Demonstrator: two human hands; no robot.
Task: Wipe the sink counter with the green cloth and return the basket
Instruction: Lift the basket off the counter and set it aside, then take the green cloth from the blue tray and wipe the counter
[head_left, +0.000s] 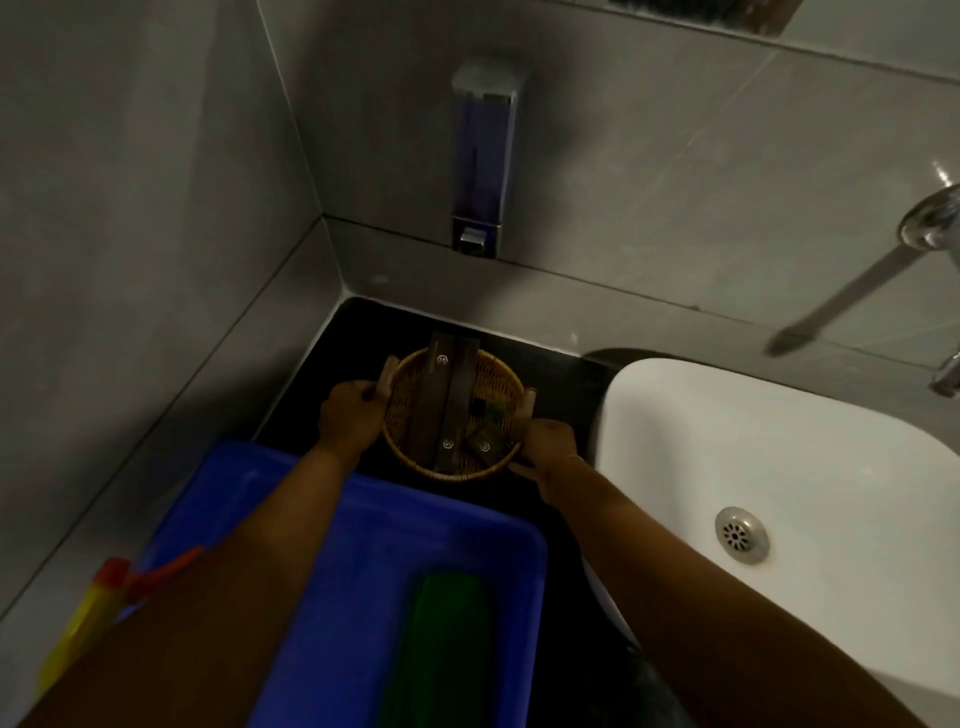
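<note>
The dark counter (561, 364) sits in a grey tiled corner. The basket (453, 413) is between the left hand (349, 415) and right hand (546, 449), both holding its handles. If it tips, the packets inside could slide out. The blue tub (322, 499), holding the green cloth (447, 639), crowds in behind the hands.

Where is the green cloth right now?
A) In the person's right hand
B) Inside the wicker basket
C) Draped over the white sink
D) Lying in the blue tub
D: the green cloth lies in the blue tub, while the left hand and right hand each hold a side of the wicker basket on the dark counter.
</note>
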